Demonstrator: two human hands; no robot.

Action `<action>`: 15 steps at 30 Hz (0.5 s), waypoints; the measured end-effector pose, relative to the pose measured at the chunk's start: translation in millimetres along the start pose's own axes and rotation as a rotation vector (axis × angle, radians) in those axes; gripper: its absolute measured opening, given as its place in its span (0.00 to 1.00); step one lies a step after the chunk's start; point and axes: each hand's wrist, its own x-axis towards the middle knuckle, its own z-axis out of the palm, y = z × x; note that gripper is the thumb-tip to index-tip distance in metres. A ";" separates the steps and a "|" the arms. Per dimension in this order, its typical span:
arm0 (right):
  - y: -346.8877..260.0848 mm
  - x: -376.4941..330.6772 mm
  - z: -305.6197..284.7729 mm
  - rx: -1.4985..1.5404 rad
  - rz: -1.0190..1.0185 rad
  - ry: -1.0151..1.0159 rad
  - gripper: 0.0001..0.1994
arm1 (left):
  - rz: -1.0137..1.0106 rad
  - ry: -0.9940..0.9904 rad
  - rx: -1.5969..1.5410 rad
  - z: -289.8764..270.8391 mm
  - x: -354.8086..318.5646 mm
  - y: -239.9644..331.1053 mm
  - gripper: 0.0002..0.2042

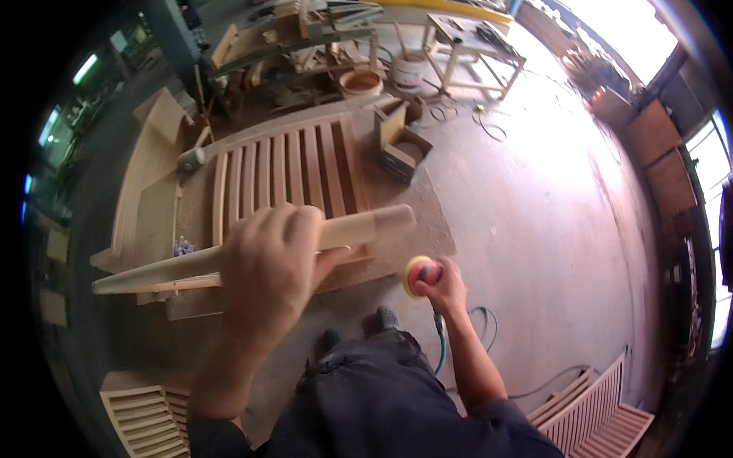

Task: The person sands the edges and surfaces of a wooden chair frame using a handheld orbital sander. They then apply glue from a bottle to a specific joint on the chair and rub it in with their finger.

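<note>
My left hand [269, 256] is wrapped round a long, pale wooden bar [353, 229], raised in front of me. The bar runs from the left to a rounded end on the right, and its edge is slightly blurred. Lower down and to the right, my right hand [450, 290] grips a small red orbital sander [421, 275] with a yellow pad. The sander is apart from the bar, its pad facing left. A blue-green hose [441, 347] hangs from it. Beyond the bar lies a slatted wooden panel [294, 164], partly hidden by my left hand.
A mallet [191, 159] and a curved wooden piece [145, 183] are left of the panel. An open cardboard box [398, 149] stands right of it. Farther off are buckets [408, 75] and a table [477, 42]. Slatted wooden pieces [599, 416] and hoses lie on the floor nearby.
</note>
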 end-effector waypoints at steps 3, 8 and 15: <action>22.2 37.6 27.0 -0.085 -0.060 -0.053 0.37 | 0.018 0.093 0.033 3.5 -2.3 0.1 0.23; 40.3 96.6 45.7 -0.104 -0.134 -0.021 0.35 | -0.131 -0.058 0.042 -13.1 9.4 6.9 0.21; 68.3 138.0 69.7 -0.201 -0.145 -0.056 0.29 | -0.163 -0.041 0.083 -7.1 9.5 7.8 0.19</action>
